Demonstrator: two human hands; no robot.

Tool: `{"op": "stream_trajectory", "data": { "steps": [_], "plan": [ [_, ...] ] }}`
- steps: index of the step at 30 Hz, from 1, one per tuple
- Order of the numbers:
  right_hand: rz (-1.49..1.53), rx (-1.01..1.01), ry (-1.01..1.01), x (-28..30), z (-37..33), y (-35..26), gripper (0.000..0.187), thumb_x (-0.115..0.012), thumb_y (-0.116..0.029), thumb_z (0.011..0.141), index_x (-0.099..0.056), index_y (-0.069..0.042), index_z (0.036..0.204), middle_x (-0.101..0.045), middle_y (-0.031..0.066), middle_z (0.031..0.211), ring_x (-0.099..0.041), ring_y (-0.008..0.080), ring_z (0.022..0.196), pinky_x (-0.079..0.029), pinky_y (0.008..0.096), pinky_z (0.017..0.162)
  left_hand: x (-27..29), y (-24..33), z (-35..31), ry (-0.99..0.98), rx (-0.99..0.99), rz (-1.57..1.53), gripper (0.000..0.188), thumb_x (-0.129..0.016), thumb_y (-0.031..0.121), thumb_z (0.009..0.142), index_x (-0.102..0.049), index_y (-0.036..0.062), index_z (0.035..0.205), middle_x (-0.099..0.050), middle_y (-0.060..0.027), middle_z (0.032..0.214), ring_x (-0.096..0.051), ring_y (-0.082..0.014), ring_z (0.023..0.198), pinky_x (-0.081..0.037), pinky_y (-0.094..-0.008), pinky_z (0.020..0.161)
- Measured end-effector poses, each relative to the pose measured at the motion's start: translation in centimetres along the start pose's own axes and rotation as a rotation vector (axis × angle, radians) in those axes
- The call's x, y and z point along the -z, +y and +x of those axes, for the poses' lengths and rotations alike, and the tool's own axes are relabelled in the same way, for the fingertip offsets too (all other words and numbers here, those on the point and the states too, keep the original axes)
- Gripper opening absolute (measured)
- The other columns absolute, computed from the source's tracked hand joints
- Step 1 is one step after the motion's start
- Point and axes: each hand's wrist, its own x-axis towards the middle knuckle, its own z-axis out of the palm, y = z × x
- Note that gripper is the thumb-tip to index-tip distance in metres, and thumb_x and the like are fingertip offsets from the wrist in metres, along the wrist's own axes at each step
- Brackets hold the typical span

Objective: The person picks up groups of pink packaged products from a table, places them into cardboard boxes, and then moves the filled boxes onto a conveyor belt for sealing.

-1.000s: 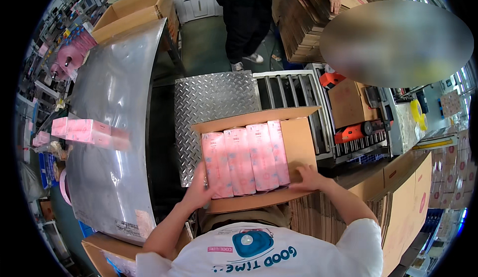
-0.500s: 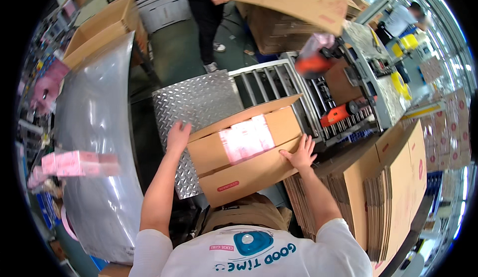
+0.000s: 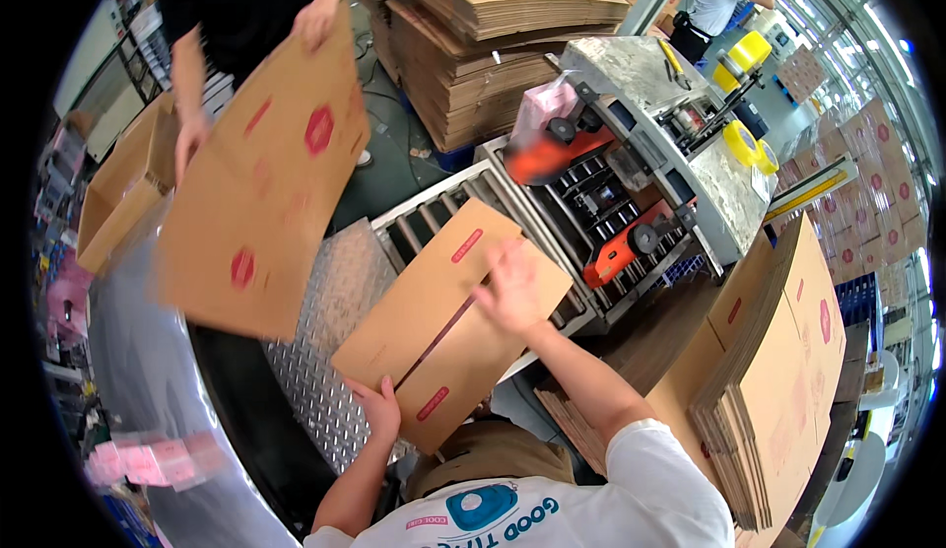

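Note:
A long cardboard box (image 3: pixel 448 316) lies tilted in front of me with its top flaps folded down. A narrow dark gap shows between the two long flaps, and the contents are hidden. My right hand (image 3: pixel 514 290) rests open on the box near its far right end, fingers spread and a little blurred. At the near left end, my left hand (image 3: pixel 378 410) holds the box's edge, thumb up along it. Under the box's left part is a diamond-patterned metal plate (image 3: pixel 305 390); its right part overlies a roller conveyor (image 3: pixel 419 225).
Across from me, a person holds a large flat cardboard sheet (image 3: pixel 286 178) over the plate's left side. A taping machine with orange arms (image 3: pixel 626 252) stands right. Flattened cartons (image 3: pixel 778 371) are stacked at my right. A curved metal chute (image 3: pixel 148 371) with pink packs (image 3: pixel 158 461) lies left.
The box's long flaps have come down over the pink contents, and the box has turned. My right hand moved onto its top, my left to its near end. The other person's sheet swung left and nearer.

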Motion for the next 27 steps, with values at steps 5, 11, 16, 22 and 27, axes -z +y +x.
{"op": "stream_trajectory", "data": {
  "steps": [5,11,16,22,27],
  "plan": [
    [-0.148,0.144,-0.095,-3.8,4.4,8.1,0.069,-0.039,-0.051,0.088,-0.032,-0.004,0.139,-0.022,0.0170,0.147,-0.016,0.0302,0.138,-0.011,0.0496,0.111,-8.6,10.6,6.5,-0.021,-0.091,0.123,0.090,-0.055,0.037,0.087,0.004,-0.0046,0.140,-0.030,-0.0357,0.129,-0.049,-0.0475,0.106,-0.045,-0.0481,0.086],
    [0.008,0.161,0.188,-2.0,11.0,19.1,0.044,-0.055,-0.026,0.085,-0.053,0.000,0.121,-0.047,0.0144,0.132,-0.038,0.0304,0.128,-0.024,0.0449,0.108,-15.4,21.8,9.1,-0.073,-0.137,0.141,0.089,-0.052,0.041,0.088,0.004,-0.0058,0.140,-0.030,-0.0348,0.130,-0.049,-0.0472,0.105,-0.046,-0.0476,0.084],
    [0.042,0.120,0.173,-0.2,13.6,25.6,0.048,-0.056,-0.028,0.085,-0.050,-0.001,0.125,-0.044,0.0140,0.135,-0.037,0.0305,0.128,-0.024,0.0441,0.108,-18.7,24.4,9.1,-0.137,-0.303,0.040,0.085,-0.050,0.037,0.090,0.004,-0.0048,0.140,-0.023,-0.0347,0.136,-0.050,-0.0439,0.106,-0.044,-0.0422,0.091],
    [0.263,-0.012,-0.772,12.6,13.0,21.9,0.056,-0.052,-0.045,0.086,-0.050,-0.005,0.125,-0.054,0.0182,0.123,-0.049,0.0351,0.115,-0.039,0.0396,0.097,-16.2,11.6,3.7,-0.628,-0.268,-0.032,0.059,-0.050,0.036,0.090,-0.035,-0.0026,0.132,-0.053,-0.0247,0.115,-0.059,-0.0347,0.092,-0.045,-0.0401,0.085],
    [0.148,-0.049,-0.597,28.5,1.6,21.0,0.048,-0.064,-0.027,0.081,-0.053,-0.001,0.120,-0.057,0.0188,0.117,-0.054,0.0325,0.109,-0.043,0.0360,0.092,-7.1,-6.1,-4.4,-0.995,0.003,0.638,0.049,-0.053,0.044,0.082,-0.062,0.0039,0.108,-0.061,-0.0213,0.109,-0.058,-0.0352,0.101,-0.046,-0.0400,0.085]
  ]
}}
